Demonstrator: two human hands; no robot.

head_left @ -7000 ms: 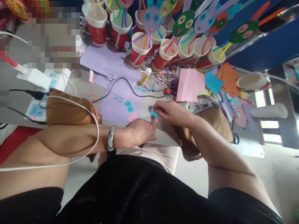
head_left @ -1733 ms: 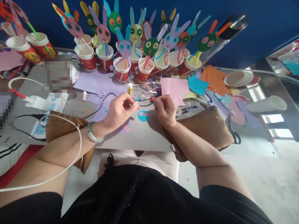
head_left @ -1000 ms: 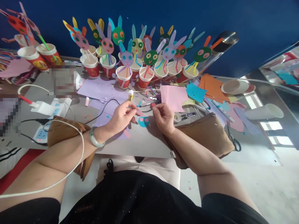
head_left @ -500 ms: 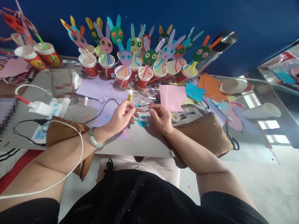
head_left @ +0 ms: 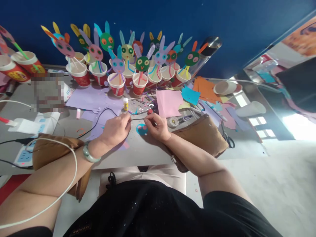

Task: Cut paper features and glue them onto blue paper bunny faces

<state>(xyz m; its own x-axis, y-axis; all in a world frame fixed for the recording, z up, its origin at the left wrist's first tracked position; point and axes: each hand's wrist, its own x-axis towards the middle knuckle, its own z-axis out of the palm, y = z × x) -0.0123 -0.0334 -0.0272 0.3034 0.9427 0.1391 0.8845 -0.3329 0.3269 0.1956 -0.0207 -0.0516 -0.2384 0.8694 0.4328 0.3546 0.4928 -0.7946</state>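
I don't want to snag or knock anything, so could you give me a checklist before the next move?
1. Blue disc flat on the table: ok.
2. Glue stick standing upright: ok.
3. Left hand holding something: cannot tell, the view hides it.
4. Right hand off the disc: cannot tell, it overlaps the edge in view.
5. Black cord well away from both hands: not ok, it runs close behind them.

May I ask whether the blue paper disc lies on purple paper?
No, the blue paper disc lies on the grey tabletop, near the right hand.
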